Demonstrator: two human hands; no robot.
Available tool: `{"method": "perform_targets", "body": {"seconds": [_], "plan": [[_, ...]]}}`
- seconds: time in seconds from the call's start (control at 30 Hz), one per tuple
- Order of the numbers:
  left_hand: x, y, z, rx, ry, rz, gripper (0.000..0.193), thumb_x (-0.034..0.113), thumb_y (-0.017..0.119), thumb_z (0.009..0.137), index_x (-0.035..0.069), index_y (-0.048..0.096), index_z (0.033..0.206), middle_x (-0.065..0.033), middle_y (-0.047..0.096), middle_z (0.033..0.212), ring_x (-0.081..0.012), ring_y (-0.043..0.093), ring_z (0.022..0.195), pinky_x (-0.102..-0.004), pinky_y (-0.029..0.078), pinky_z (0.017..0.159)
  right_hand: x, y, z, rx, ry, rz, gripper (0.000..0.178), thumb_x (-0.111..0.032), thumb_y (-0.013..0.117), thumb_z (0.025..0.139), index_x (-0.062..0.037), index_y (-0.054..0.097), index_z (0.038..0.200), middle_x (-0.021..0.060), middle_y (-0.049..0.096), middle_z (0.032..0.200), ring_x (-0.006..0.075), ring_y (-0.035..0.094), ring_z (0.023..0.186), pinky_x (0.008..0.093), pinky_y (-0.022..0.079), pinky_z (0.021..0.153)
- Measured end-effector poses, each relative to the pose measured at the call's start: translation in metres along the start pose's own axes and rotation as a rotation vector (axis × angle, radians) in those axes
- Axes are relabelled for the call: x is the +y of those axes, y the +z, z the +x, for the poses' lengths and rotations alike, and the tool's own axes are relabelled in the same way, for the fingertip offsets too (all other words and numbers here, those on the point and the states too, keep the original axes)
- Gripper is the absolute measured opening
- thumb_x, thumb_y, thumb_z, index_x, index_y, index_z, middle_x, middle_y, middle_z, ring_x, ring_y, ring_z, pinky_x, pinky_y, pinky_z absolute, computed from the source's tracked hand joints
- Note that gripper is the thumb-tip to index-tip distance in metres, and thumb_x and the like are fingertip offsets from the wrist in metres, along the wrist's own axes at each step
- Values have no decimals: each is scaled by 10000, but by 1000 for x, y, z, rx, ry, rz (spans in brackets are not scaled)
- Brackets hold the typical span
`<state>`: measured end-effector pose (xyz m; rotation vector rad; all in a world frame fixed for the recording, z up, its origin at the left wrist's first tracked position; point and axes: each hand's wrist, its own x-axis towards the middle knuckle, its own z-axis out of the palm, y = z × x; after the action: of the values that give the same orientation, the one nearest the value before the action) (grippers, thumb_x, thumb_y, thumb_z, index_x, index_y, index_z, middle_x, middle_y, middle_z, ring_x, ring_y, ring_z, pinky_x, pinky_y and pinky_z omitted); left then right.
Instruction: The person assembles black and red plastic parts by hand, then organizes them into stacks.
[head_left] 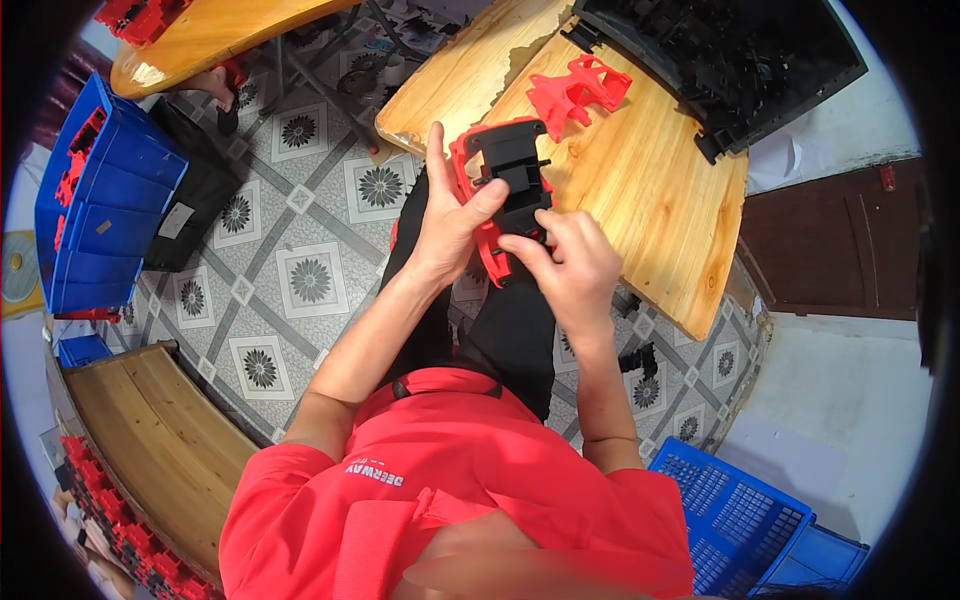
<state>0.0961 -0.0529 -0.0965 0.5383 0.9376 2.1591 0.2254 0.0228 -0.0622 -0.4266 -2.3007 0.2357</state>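
In front of my body, off the near edge of the wooden table (pixel 650 200), I hold a red plastic frame (pixel 494 262) with a black plastic insert (pixel 512 150) lying in it. My left hand (pixel 447 220) grips the frame's left side, its thumb pressed on the black insert and its fingers partly hidden behind. At the lower right end of the insert, my right hand (pixel 572 258) is closed, thumb and forefinger pinching near the edge. Whether a small piece sits between those fingertips cannot be made out. Another red plastic frame (pixel 580 95) lies on the table beyond my hands.
A black bin (pixel 730 60) of black parts stands on the table's far right. At left are a blue bin (pixel 115 200) with red parts and a wooden bench (pixel 150 420). Blue crates (pixel 735 520) stand lower right. Another person's foot (pixel 222 100) shows by the far table.
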Motion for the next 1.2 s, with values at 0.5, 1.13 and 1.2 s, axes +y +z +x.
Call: {"method": "perform_targets", "body": {"seconds": [0.5, 1.13, 1.2], "plan": [[153, 5, 118, 163, 538, 66, 460, 182, 609, 871, 75, 382, 1256, -59, 565, 1076, -162, 603, 919, -331, 561, 769, 27, -22, 34, -79, 482, 1141, 605, -328, 616, 961, 46, 442, 1403, 138, 510, 1400, 205, 532, 1199, 326, 474, 941], [99, 17, 289, -64, 859, 1024, 666, 360, 686, 871, -4, 406, 1353, -183, 480, 1332, -267, 514, 1217, -410, 419, 1040, 203, 97, 94, 238, 618, 499, 444, -202, 719, 885, 31, 577, 1236, 116, 654, 1052, 150, 645, 878, 277, 519, 755], [52, 8, 245, -385, 357, 1012, 1019, 476, 731, 822, 21, 162, 1534, -232, 230, 1564, -343, 248, 1445, -436, 244, 1156, 185, 111, 106, 127, 690, 847, 362, -164, 710, 886, 24, 618, 1180, 85, 665, 986, 131, 641, 844, 252, 515, 749]]}}
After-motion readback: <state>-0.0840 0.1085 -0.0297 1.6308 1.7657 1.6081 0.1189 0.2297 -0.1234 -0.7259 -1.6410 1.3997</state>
